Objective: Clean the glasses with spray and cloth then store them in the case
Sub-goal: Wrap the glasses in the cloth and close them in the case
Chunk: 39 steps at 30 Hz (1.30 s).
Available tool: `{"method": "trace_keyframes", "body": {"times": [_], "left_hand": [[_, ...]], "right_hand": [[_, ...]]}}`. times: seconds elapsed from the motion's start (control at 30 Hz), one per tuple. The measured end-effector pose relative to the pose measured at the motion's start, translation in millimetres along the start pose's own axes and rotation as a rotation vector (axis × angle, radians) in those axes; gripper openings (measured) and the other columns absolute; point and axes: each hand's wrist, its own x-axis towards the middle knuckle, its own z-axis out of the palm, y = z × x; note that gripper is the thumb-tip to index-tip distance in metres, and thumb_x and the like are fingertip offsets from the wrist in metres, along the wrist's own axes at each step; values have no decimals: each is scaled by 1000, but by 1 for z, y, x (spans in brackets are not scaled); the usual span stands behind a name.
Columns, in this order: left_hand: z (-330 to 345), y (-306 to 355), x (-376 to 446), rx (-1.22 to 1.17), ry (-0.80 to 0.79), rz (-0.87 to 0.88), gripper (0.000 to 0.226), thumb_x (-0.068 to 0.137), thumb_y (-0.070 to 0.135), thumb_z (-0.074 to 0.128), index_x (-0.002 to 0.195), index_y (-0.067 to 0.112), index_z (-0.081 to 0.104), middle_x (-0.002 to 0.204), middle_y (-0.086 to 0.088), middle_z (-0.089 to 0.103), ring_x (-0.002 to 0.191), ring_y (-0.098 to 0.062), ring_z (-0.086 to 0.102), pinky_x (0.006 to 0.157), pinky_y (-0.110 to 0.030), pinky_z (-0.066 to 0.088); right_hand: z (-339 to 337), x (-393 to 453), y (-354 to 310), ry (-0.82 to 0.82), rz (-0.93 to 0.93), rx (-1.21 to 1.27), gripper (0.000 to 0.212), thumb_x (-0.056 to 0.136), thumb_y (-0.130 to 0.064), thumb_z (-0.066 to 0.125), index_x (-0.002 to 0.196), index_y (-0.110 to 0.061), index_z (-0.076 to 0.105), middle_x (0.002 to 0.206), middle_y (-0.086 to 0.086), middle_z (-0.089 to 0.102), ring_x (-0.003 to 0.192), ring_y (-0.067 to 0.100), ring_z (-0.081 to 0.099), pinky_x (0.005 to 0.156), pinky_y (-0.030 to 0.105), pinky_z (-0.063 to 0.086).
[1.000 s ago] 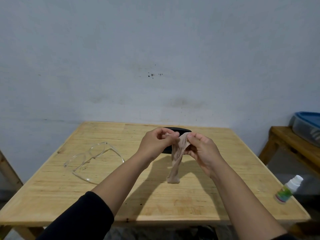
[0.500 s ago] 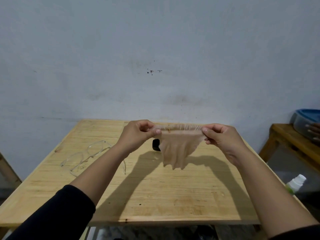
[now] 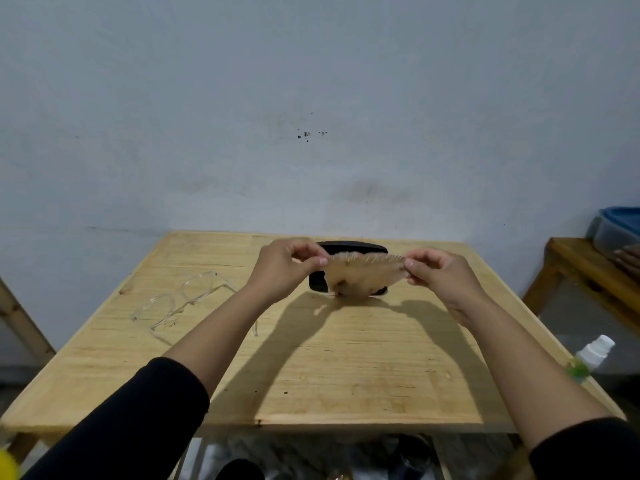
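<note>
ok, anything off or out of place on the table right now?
One thing: the spray bottle sits at the table's right edge, partly past it, so it could be knocked off. The glasses lie flat and the cloth is stretched between both hands.

The wooden table (image 3: pixel 346 375) bears clear glasses (image 3: pixel 183 301) and a black case (image 3: pixel 349 247).
</note>
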Motion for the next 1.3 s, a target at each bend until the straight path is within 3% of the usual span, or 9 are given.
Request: {"method": "trace_keyframes", "body": {"times": [0.13,0.23,0.4,0.5,0.63,0.8,0.97,1.13,1.3], "left_hand": [[15,-27,-42,115,-197,-1,6,76,18,75,75,24,74,73,9,70,69,0,61,66,-8,42],[25,-42,-71,182,-311,-14,4,78,19,73,79,23,76,77,10,72,74,-2,64,71,-17,48],[27,-48,-98,299,-375,47,9,78,26,72,87,27,75,85,14,71,81,2,61,78,-14,44],[23,-43,-103,291,-416,66,15,76,37,73,89,29,75,83,18,68,80,3,60,70,-7,42],[22,-42,-92,217,-266,31,20,85,41,61,93,28,73,87,14,69,80,1,60,69,-14,45],[43,-48,-58,263,-49,-145,17,89,28,58,97,20,70,93,4,70,84,-8,60,75,-21,45],[70,-51,-26,257,2,-250,23,88,34,59,99,18,71,98,-1,71,87,-13,61,76,-22,43],[90,-52,-8,299,-11,-297,22,82,37,67,93,19,72,94,-1,70,85,-16,62,72,-24,44],[90,-55,-7,221,-6,-269,13,84,32,64,80,19,66,83,3,67,79,-13,61,68,-22,47]], "right_hand": [[-1,-38,33,-107,33,-192,16,85,-2,62,78,-15,69,68,5,62,62,15,55,60,15,50],[-1,-66,49,-143,66,-301,9,85,-8,63,86,-11,72,79,2,68,71,10,59,58,8,45],[-7,-90,62,-236,36,-555,9,83,-15,67,89,-17,73,88,-7,69,83,4,60,65,5,41],[-13,-95,61,-304,73,-558,17,77,-23,73,94,-23,72,93,-10,69,89,2,60,71,9,41],[-10,-87,56,-144,53,-477,19,82,-29,68,99,-23,71,95,-11,68,89,0,59,69,13,41],[19,-58,60,35,-5,-552,22,90,-21,57,108,-18,68,102,-7,63,89,4,56,68,11,38],[48,-28,71,46,-79,-595,23,89,-14,56,109,-13,68,110,2,67,94,9,56,83,19,41],[55,-11,78,3,-90,-650,25,89,-13,56,112,-14,67,113,3,66,101,13,58,84,17,38],[51,-5,83,-6,-107,-663,24,89,-12,57,110,-15,68,112,1,67,91,4,52,77,9,36]]}}
